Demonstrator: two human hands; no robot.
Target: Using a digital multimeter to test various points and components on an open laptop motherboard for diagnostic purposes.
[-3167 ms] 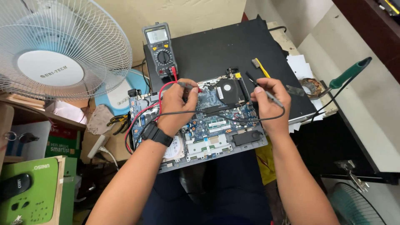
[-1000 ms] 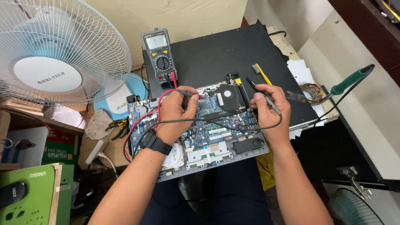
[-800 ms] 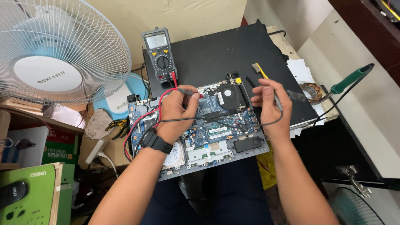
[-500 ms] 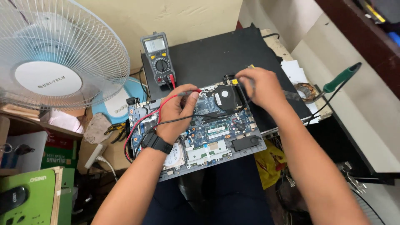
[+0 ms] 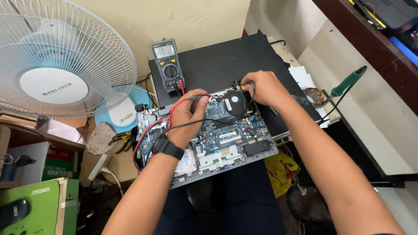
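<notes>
An opened laptop (image 5: 209, 139), its blue circuit board bare, lies on the person's lap under both hands. The left hand (image 5: 185, 119) rests on the board's middle with its fingers curled narrow around the red probe (image 5: 198, 96), whose tip sticks out past the thumb and forefinger toward the round black cooling fan (image 5: 233, 102). A black watch (image 5: 167, 149) wraps the wrist just behind it. The right hand (image 5: 263, 87) sits at the laptop's far edge, just beyond the cooling fan, with fingers pinched tight at the corner; a black probe (image 5: 251, 87) seems to be in that grip, though the hand hides most of it. Red and black leads (image 5: 174, 124) loop from under the left fingers across the board and run up to the grey multimeter (image 5: 167, 65), which leans against a black case (image 5: 226, 61) beyond the fingertips. Well to the left of the left hand stands a white desk fan (image 5: 56, 61). Off to the right of the right hand lies a green-handled soldering iron (image 5: 348, 82) on the bench.
</notes>
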